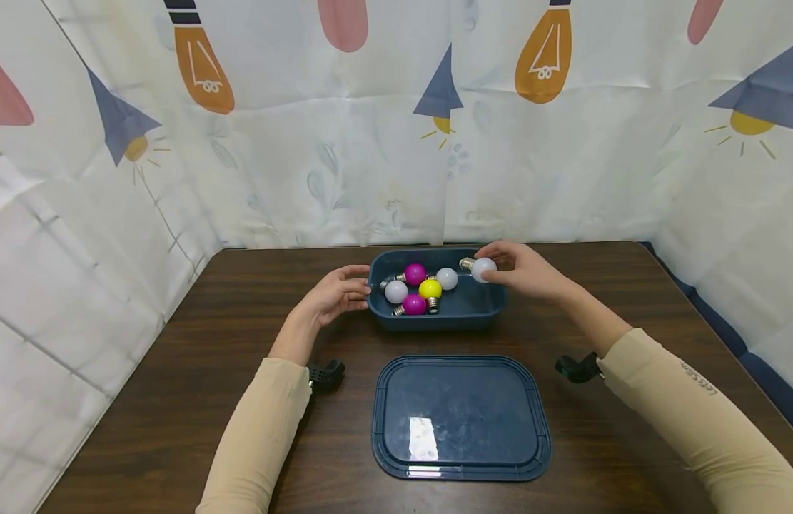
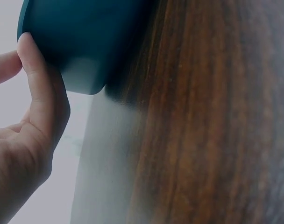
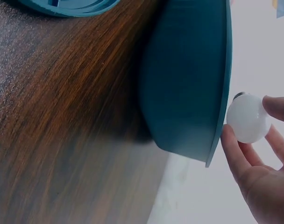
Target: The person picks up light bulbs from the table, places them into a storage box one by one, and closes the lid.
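Note:
My right hand (image 1: 527, 271) pinches a white light bulb (image 1: 483, 270) by its round globe, over the right end of a dark blue plastic bin (image 1: 441, 323). The bulb's metal screw base points left. In the right wrist view, this white bulb (image 3: 248, 119) sits between thumb and fingers beside the bin's rim. My left hand (image 1: 335, 294) is at the bin's left end, its fingers relaxed and a fingertip touching the rim. Inside the bin, towards the left, lie two magenta bulbs (image 1: 415, 273), two white bulbs (image 1: 396, 291) and a yellow bulb (image 1: 430, 288).
A dark blue lid (image 1: 460, 407) lies flat on the brown wooden table (image 1: 197, 371), in front of the bin. Behind the table hangs a white curtain (image 1: 383, 178) printed with lamps. Each wrist wears a black strap (image 1: 327, 375).

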`<state>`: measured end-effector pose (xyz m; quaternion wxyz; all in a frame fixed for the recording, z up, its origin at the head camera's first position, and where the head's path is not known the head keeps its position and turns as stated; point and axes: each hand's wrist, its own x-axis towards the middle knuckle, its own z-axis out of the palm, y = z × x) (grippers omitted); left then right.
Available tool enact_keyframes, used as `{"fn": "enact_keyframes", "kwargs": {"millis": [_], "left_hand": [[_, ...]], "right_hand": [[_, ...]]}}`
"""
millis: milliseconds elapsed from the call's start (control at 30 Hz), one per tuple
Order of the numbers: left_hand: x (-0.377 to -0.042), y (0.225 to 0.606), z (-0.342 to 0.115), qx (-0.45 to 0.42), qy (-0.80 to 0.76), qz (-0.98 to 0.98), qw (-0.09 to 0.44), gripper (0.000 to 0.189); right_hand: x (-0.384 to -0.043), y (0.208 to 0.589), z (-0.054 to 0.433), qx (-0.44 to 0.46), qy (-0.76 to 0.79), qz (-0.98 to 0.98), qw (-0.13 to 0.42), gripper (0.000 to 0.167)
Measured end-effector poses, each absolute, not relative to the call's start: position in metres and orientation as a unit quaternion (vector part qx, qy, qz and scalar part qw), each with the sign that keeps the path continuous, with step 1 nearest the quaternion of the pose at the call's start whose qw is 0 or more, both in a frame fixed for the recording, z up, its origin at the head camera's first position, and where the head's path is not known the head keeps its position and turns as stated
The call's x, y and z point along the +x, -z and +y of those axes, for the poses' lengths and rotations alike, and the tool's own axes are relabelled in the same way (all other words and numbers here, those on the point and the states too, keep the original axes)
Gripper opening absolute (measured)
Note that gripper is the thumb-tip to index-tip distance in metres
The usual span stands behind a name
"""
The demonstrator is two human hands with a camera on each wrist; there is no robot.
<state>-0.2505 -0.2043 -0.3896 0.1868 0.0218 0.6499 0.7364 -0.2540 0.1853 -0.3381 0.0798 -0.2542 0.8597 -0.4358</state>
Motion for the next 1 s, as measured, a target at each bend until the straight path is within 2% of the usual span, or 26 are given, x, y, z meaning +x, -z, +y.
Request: {"fn": "enact_keyframes", "kwargs": {"millis": [1000], "left_hand": [[-0.255,0.39,-0.205,0.012,-0.74,0.644,0.193,0.06]], "right_hand": [[-0.26,0.353,0.161,-0.277,0.409,0.861,0.124,0.032]]}}
